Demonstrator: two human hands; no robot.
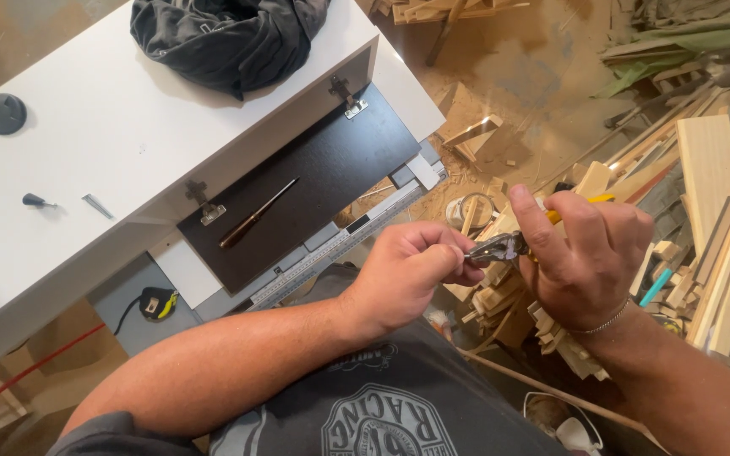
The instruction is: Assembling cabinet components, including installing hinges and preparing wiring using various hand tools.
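Head view shows us the pliers [500, 248], metal-jawed with yellow handles, held in mid-air between our 2 hands over a heap of wood offcuts [703, 219]. Our right hand [585, 253] is wrapped tight around the handles, thumb up along the near side, a thin bracelet at the wrist, forearm coming in from the lower right. Our left hand [407, 274] has its fingers pinched together right at the tip of the pliers' jaws; whatever small piece sits between fingertips and jaws is too small for us to tell. That forearm crosses the lower part of the picture from the left, above our dark printed shirt. Just beyond the left hand a long metal ruler [340, 249] lies along the edge of a dark open cabinet door [331, 160], hung on 2 hinges from a white cabinet [111, 135]; a brown-handled screwdriver [257, 214] rests on the door. On the cabinet top we see a crumpled dark cloth [230, 38], a round black knob [3, 113] and a small black-handled bit [37, 201]. A yellow-and-black tape measure [158, 302] lies below. A white bucket [572, 431] shows at the lower edge; its contents are unclear.
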